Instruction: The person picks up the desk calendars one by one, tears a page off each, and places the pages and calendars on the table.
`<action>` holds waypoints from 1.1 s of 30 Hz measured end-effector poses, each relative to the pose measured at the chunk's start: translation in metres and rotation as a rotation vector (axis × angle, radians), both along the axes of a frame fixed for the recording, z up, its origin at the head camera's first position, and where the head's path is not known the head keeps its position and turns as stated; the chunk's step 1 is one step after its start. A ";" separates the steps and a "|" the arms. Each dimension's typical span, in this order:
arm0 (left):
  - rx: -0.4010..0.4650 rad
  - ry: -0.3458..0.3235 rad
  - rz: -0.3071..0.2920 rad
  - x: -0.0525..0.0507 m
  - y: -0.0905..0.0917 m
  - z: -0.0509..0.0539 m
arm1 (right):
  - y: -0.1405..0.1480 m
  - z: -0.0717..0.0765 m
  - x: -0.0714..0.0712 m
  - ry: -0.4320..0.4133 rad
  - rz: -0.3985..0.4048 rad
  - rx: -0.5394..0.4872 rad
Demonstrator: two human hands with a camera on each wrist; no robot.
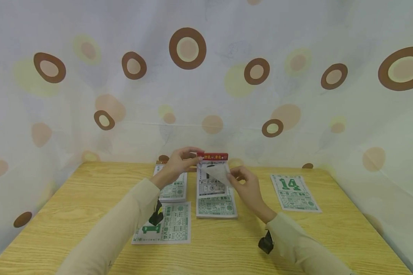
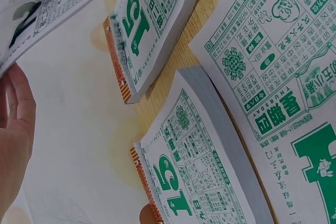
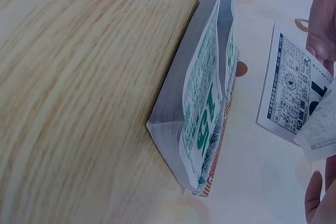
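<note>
My left hand holds a small tear-off calendar by its red header strip, raised above the table. Its page has black print. With thumb and fingers, my right hand pinches a corner of the top sheet, folded over so its pale back shows. Beneath it lies a thick green-printed calendar block, its upper part hidden in the head view. Another such block, marked 15, lies to its left. The right wrist view shows the held page hanging apart from the blocks.
A loose green calendar sheet lies sideways at front left. Another loose sheet, marked 14, lies to the right on the wooden table. Behind stands a pale cloth with brown rings.
</note>
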State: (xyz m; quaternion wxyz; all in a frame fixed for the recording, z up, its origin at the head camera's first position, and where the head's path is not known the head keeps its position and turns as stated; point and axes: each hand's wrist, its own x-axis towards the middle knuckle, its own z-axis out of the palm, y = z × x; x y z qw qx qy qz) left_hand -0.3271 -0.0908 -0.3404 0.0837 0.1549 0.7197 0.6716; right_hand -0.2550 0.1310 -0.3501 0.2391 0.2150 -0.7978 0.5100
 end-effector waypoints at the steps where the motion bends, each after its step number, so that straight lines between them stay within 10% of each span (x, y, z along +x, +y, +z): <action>1: 0.001 0.000 0.000 0.000 0.000 0.000 | 0.000 0.000 0.000 -0.007 -0.010 -0.007; 33: -0.007 -0.017 0.001 0.000 -0.003 0.000 | 0.006 0.001 -0.003 -0.146 -0.039 -0.080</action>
